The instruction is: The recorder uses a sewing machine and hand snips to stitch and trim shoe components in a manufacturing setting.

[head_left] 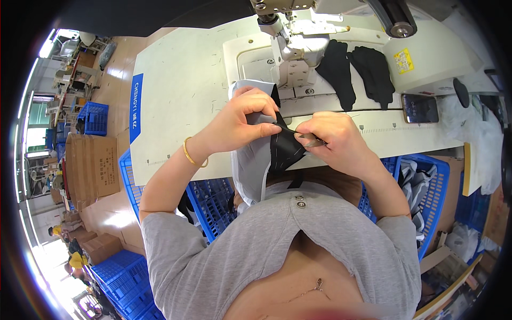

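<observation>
While the left hand (246, 118) is bent over the grey side of a grey-and-black cloth piece (257, 159), the fabric is pinched between its thumb and fingers close to a black edge. By the right hand (335, 136), the same black edge is nipped between thumb and curled fingers, just beside the left thumb. A small metallic tool (314, 142) is also held in the right hand, though its kind cannot be told. The cloth piece is held at the near edge of a pale worktable (181, 101), in front of a sewing machine (298, 53), with its grey part hung down toward the person's lap. Light stitch-like marks are seen on its black part.

To the right of the machine's needle area, 2 black cloth pieces (338, 77) are laid side by side, and a dark phone (420, 109) is set near them. A measuring scale (378, 128) is marked along the table's near edge. Below the table, grey and black cloth is heaped in a blue crate (436, 198) at the right. A gold-coloured bracelet (188, 153) is worn on the left wrist.
</observation>
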Action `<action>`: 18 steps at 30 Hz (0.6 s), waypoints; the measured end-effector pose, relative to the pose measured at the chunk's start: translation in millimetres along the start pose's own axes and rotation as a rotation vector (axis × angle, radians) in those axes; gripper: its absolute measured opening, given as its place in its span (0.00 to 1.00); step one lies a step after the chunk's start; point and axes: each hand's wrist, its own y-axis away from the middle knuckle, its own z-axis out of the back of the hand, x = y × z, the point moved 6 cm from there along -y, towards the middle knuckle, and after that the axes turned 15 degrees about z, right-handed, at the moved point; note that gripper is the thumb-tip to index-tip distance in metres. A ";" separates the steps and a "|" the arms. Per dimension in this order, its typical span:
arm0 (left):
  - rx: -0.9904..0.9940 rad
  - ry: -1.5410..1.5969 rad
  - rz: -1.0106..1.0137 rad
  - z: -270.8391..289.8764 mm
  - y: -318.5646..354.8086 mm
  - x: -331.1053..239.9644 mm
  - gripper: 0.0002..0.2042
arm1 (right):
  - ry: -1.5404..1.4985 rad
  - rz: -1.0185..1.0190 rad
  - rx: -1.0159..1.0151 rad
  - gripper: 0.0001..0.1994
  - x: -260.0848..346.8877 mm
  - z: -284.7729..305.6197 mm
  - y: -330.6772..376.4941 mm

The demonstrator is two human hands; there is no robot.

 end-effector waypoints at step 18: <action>0.175 0.178 0.314 91.5 -73.4 -21.6 0.16 | -0.481 -0.356 -0.738 0.07 -17.4 13.0 -41.1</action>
